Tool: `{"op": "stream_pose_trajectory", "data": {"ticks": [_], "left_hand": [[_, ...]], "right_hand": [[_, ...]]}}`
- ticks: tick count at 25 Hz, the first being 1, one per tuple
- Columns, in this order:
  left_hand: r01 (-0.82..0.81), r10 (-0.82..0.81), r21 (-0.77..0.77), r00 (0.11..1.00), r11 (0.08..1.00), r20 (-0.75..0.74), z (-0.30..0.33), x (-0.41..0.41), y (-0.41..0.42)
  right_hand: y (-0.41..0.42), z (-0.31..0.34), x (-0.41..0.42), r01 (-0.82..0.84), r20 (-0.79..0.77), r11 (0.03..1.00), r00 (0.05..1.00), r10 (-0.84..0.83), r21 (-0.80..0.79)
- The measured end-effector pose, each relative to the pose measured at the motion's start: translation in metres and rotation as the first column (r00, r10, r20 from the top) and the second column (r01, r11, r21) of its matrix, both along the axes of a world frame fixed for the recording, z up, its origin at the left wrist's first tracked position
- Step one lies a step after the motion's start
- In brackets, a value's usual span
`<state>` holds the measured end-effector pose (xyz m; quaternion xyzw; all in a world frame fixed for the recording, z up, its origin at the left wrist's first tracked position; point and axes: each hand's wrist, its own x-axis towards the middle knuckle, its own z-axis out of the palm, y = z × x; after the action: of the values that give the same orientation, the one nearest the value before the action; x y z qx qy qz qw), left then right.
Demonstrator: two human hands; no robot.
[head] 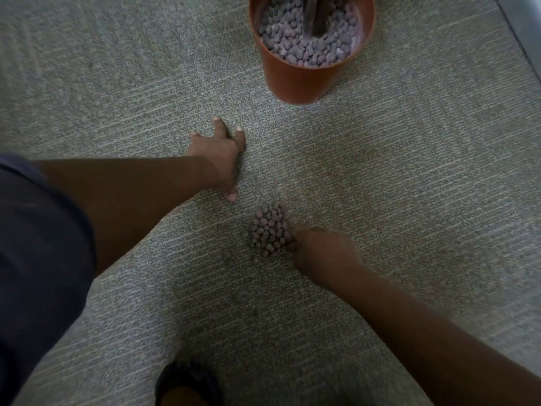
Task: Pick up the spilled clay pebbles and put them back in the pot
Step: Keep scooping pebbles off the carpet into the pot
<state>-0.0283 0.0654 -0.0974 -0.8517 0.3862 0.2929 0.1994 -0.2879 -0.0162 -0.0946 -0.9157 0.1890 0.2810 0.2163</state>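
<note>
A left hand (218, 155) pressed flat on grey carpet (409, 171). The right hand (319, 253) touched a pile of clay pebbles (269, 228), near an orange pot (301, 80) of pebbles.

We are looking down at a grey-green carpet (409, 177) with a fine woven pattern, filling nearly the whole frame. A terracotta pot (301, 80) is standing on it at the upper centre. A heap of clay pebbles (269, 230) is lying on it just right of centre. Our left hand (219, 153) is pressing flat on it above and left of the heap, and a dark shoe (187, 379) is resting at the bottom edge.
</note>
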Motion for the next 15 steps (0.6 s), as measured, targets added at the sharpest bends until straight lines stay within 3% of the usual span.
{"op": "stream_pose_trajectory", "data": {"ticks": [15], "left_hand": [[0.029, -0.030, 0.017, 0.999, 0.999, 0.014, 0.011, -0.004, -0.001]], "right_hand": [[0.023, -0.006, -0.033, -0.164, -0.045, 0.984, 0.985, 0.168, 0.069]]}}
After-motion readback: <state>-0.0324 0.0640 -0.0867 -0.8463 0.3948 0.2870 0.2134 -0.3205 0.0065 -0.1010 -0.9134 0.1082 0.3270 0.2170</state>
